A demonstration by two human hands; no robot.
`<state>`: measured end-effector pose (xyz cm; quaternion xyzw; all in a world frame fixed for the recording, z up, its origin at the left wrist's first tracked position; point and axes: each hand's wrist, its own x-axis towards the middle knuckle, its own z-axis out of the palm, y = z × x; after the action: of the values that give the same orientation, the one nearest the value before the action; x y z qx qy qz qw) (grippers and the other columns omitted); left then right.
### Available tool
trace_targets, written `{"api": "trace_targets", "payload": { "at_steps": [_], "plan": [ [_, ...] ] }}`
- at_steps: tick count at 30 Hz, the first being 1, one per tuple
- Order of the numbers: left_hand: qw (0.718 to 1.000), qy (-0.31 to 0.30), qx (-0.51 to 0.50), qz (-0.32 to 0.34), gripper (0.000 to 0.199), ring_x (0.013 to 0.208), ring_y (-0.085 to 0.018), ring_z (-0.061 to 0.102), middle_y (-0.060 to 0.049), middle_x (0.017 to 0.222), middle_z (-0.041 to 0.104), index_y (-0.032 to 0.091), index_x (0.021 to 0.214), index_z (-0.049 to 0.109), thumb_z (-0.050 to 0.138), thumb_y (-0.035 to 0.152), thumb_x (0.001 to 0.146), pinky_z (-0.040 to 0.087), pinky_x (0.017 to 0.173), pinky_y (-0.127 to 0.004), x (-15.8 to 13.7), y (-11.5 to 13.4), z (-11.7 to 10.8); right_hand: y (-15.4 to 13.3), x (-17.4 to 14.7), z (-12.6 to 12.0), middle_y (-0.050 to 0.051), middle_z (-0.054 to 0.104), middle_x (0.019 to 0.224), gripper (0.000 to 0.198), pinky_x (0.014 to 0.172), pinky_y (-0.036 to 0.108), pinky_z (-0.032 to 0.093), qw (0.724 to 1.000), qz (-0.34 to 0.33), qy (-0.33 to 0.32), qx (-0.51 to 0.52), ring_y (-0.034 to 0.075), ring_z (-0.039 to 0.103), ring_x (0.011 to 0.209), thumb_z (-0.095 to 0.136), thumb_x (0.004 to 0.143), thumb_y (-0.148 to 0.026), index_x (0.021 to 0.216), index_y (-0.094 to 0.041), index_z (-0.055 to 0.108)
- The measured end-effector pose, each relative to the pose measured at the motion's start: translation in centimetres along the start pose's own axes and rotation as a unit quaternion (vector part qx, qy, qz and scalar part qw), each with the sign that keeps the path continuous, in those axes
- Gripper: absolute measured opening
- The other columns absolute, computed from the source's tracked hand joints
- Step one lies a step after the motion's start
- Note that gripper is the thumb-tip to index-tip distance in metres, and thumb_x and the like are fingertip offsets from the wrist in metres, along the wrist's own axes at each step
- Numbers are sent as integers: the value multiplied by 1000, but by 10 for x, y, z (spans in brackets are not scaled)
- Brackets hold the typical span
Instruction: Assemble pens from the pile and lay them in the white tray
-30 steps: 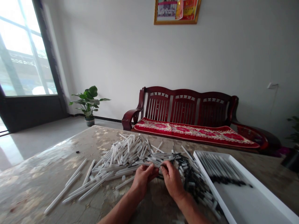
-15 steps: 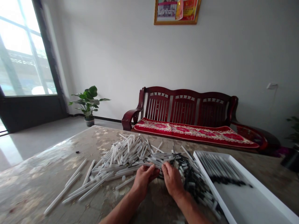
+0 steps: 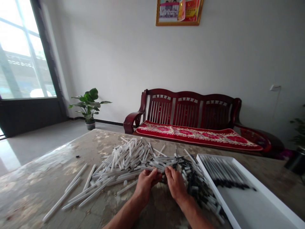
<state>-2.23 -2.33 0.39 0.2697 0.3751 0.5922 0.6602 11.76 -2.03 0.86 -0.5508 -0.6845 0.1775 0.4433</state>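
My left hand point(image 3: 145, 183) and right hand point(image 3: 175, 183) are close together, just apart, at the near edge of a heap of slim, whitish, translucent plastic tubes point(image 3: 130, 156). Thumbs and fingers bent in, narrow; a tube end runs up to my left thumb, but can't tell if either hand grips it. Fingertips mostly hidden behind the thumbs, whatever's between them too dim.

By my right hand: a jumbled pile of small black and clear pieces point(image 3: 205, 195), blurred, single shapes hard to make out; forearm covers part. Right of that, a shallow white rectangular tray point(image 3: 252, 206), cut off at the bottom, with a row of black-ended translucent tubes point(image 3: 226, 171) at its far end, tips smeared. All on a brown patterned table point(image 3: 26, 194).

Writing: gold-framed picture point(image 3: 178, 12) on the wall, top cropped; lettering on its red panel too small to read. No brand legible on the tubes.
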Motion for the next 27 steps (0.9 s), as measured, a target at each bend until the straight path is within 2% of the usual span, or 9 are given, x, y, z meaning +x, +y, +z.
{"api": "trace_targets", "payload": {
  "at_steps": [3,8,13,17,21,25,27],
  "plan": [
    [1000,-1,0,-3,35,62,-17,69,-4,62,71,13,68,66,89,37,57,57,70,-29,0,0,0,-1,-1,0,0,66,64,34,52,25,34,1000,-8,-9,5,17,60,58,42,93,-48,77,-25,61],
    [1000,0,-3,0,38,60,-16,68,-5,64,72,13,70,67,90,37,53,57,68,-29,1,-1,1,-3,0,2,0,59,53,46,50,27,32,1000,17,8,13,18,56,51,35,94,-51,63,-25,57],
    [1000,4,0,4,37,62,-18,69,-5,63,71,12,69,66,89,38,55,57,69,-29,1,-1,0,-1,-1,2,-2,60,56,33,50,26,34,999,-3,-3,44,17,56,53,47,91,-47,70,-25,60],
    [1000,-5,11,26,38,62,-17,69,-5,66,73,14,71,68,90,38,53,56,68,-28,1,-2,1,2,0,7,-2,55,52,44,48,26,36,993,46,-9,111,16,52,51,43,91,-53,62,-24,57],
    [996,-7,24,80,35,59,-16,66,-2,63,70,15,68,67,89,38,54,55,64,-26,3,-3,1,-3,1,8,-2,56,57,40,50,27,40,972,102,-12,212,17,53,54,48,84,-59,65,-24,55],
    [980,-49,84,174,26,65,-17,65,-2,68,68,16,71,69,84,34,63,54,66,-25,0,0,2,-13,-2,5,-7,39,43,45,37,25,23,920,217,-78,316,11,30,35,47,80,-66,61,-25,48],
    [971,-54,126,195,21,68,-18,66,-3,70,68,16,72,70,82,33,67,54,67,-26,-2,1,2,-16,-2,4,-8,35,40,46,36,24,18,901,241,-89,349,9,24,33,48,78,-67,58,-25,46]
  ]
}}
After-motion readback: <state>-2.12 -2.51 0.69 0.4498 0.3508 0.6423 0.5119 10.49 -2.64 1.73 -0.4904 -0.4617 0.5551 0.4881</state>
